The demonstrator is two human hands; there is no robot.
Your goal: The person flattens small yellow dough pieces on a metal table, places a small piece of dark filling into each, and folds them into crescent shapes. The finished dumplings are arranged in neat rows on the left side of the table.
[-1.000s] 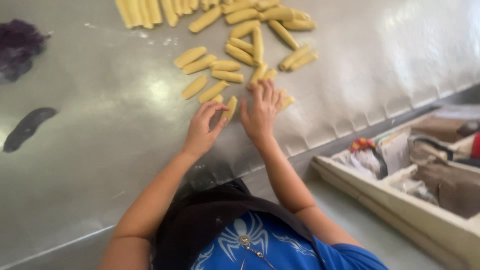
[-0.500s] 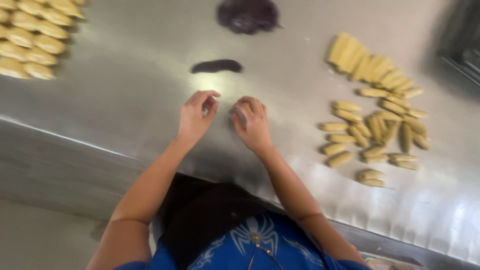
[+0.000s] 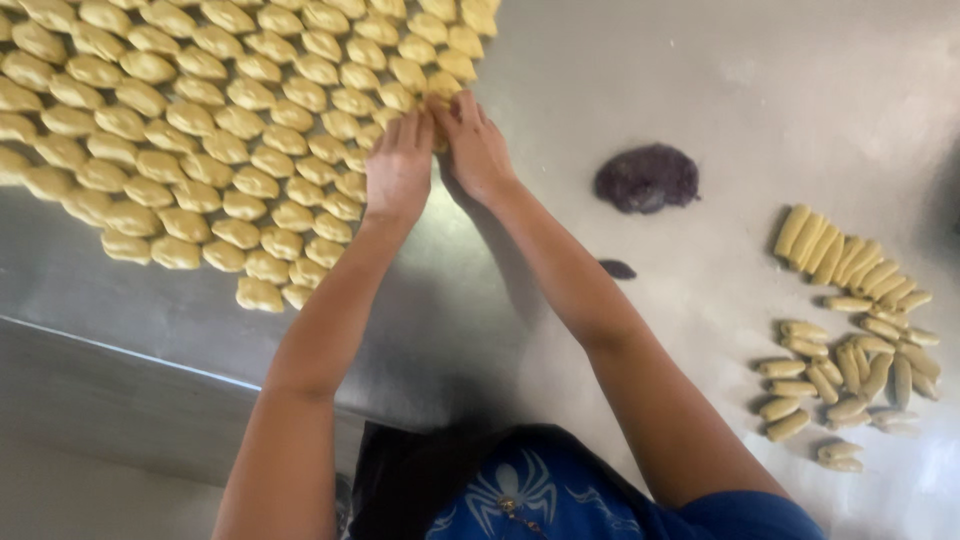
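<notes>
Steel worktable (image 3: 620, 60), dull grey and lightly smeared, fills nearly the whole frame, its front edge running across the lower left. Item one: a large field of shaped dough pieces (image 3: 200, 130), pale yellow and oval, laid in close slanting rows over the upper left of the frame. Item two: the left hand (image 3: 400, 165), stretched forward at upper centre, palm down and fingers straight, lying on the right-hand edge of that field. Item three: the right hand (image 3: 475, 145), just beside the left and touching it at the fingertips, fingers curled down over one dough piece (image 3: 441, 88) at the edge of the rows; whether the piece is pinched or merely pressed cannot be told, as the fingers hide it. Item four: a dark purple lump of filling (image 3: 647, 177), rounded, right of centre and well apart from both hands. Item five: a small dark purple scrap (image 3: 617, 269) below that lump. Item six: a cluster of short dough logs (image 3: 850, 330), yellow and finger-shaped, some lined up side by side and others scattered, at the right edge of the frame. Item seven: a blue shirt with a white spider print (image 3: 510, 490), bottom centre.
</notes>
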